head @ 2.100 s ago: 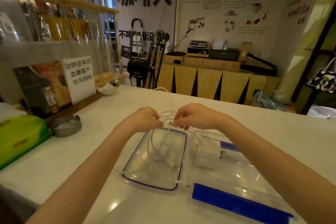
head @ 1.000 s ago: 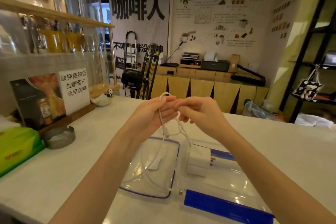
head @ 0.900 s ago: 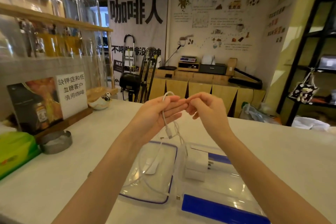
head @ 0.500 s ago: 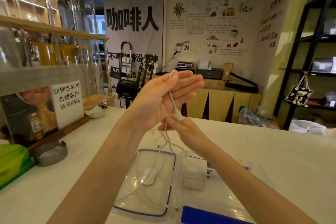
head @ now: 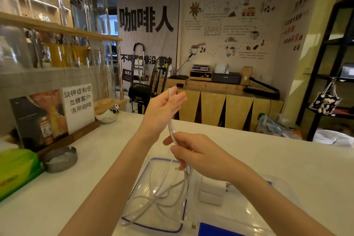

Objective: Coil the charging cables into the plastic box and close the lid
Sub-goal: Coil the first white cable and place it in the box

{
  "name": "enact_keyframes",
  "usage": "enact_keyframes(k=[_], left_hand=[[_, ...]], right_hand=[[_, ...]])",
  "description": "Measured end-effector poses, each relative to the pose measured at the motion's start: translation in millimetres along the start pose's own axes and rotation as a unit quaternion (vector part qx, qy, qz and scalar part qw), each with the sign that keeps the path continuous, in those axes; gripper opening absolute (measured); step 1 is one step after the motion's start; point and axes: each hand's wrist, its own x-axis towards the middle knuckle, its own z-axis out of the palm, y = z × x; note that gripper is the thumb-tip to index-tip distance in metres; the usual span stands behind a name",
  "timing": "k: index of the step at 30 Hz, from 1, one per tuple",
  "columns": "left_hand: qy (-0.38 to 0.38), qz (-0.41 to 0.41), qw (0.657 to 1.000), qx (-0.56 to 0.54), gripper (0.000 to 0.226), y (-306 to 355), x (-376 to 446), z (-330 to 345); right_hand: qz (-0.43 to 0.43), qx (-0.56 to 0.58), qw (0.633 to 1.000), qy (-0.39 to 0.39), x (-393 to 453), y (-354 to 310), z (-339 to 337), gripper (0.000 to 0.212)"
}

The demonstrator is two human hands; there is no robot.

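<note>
Item: white charging cable (head: 171, 120), draped over the fingers of my left hand (head: 162, 109), which is raised above the bench (head: 287, 161) with palm up and fingers loosely spread — the cable only rests across them, nothing pinched. Lower down, my right hand (head: 193, 154) has its fingers curled around the same cable, gripping it just below a thicker white connector section. From there the loose strands hang down and pool in tangled loops (head: 159, 199) over a clear tray with a dark blue rim (head: 182, 214), which lies flat on the bench directly below my hands. Item: white charger block (head: 211, 191), just right of that tray, partly hidden behind my right forearm, resting on clear plastic with a blue strip (head: 214, 231) at the lower edge of view; whether this is the box or its lid I cannot tell. Item: metal ashtray (head: 60, 161) — left side of the bench, near a green packet (head: 17, 172) and a wooden-based sign stand (head: 57, 115). All three sit well apart from the cable.
</note>
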Motion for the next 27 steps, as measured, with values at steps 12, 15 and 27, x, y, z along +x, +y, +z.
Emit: enact_keyframes(k=[12, 15, 27], left_hand=[[-0.251, -0.154, 0.956, 0.011, 0.031, 14, -4, 5], [-0.290, -0.165, 0.941, -0.060, 0.043, 16, -1, 8], [-0.315, -0.145, 0.874, -0.340, 0.034, 17, 11, 7]], right_hand=[[-0.103, -0.020, 0.978, 0.181, 10, -5, -70, 0.013], [-0.132, -0.014, 0.967, 0.216, 13, 1, -80, 0.012], [-0.065, 0.138, 0.973, 0.175, 29, 26, -66, 0.028]])
